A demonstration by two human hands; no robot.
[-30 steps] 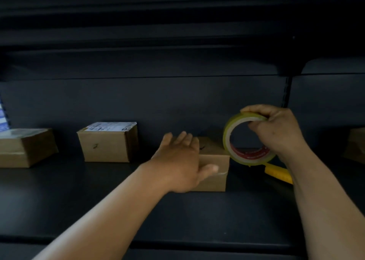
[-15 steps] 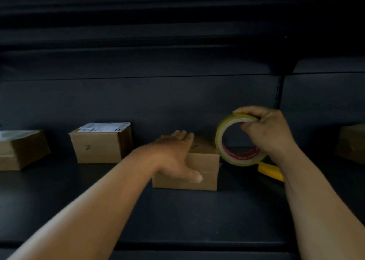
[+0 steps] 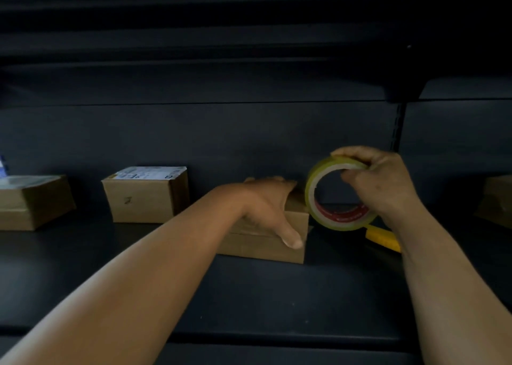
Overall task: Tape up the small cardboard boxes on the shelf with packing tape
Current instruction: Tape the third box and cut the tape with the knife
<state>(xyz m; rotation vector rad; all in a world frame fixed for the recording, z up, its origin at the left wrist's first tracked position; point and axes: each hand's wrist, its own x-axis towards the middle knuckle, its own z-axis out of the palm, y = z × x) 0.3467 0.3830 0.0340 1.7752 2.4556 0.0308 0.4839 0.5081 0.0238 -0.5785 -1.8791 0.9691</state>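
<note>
the dark shelf (image 3: 249, 295) carries four cardboard boxes that show, one at each edge of view, one with a white label (image 3: 145, 195), and the small box (image 3: 277, 242) in the middle being worked on. the left hand (image 3: 266, 212) lies over that box, fingers across its top and thumb down the front face, holding it steady. the right hand (image 3: 379, 181) pinches the one roll of packing tape (image 3: 336, 193) at its upper rim, upright just beside the box. to do this well, i judge the free tape end should be found first, then pressed onto the flap seam while the left hand pins the box. one yellow tool (image 3: 383, 238) lies behind the wrist.
</note>
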